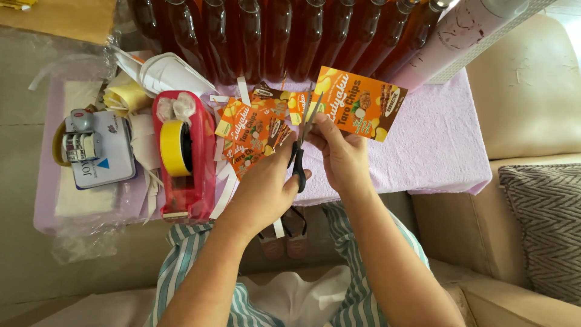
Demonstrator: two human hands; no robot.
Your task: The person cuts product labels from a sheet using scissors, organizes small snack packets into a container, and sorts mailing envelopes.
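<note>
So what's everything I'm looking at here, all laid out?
Glass bottles: a row, count unclear, amber-brown, back of table.
Printed labels: one orange sheet held up, more cut ones piled on the table.
Scissors: one, black handles, at the sheet's edge.
Tape dispenser: one, red, yellow roll, table left.
Date stamp on its ink pad tin: one each, far left.
Paper strips: many, white, scattered.
Table cloth: lilac.
Cushion: grey zigzag, right.
Left hand: holds scissors.
Right hand: holds sheet.
</note>
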